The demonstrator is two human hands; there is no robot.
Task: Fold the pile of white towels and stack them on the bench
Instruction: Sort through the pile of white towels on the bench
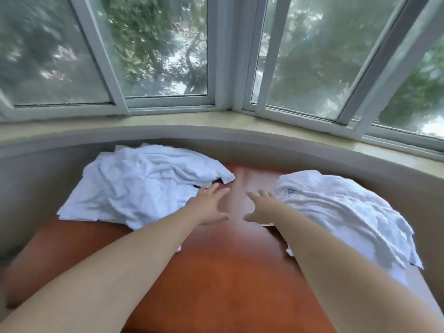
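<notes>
Your forearms reach over the reddish counter [216,272]; left hand [209,205] and right hand [260,207] hover with fingers spread, gripping nothing. Two heaps of white towels flank them: the left heap [134,183] and the monogrammed right heap [336,207]. Grabbing several layers together could drag a heap off the counter.

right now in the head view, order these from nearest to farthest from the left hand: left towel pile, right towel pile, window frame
1. Left towel pile: just left of the left hand, its edge at the fingers.
2. Right towel pile: across the bench, beyond the right hand.
3. Window frame: far behind, past the ledge.
</notes>
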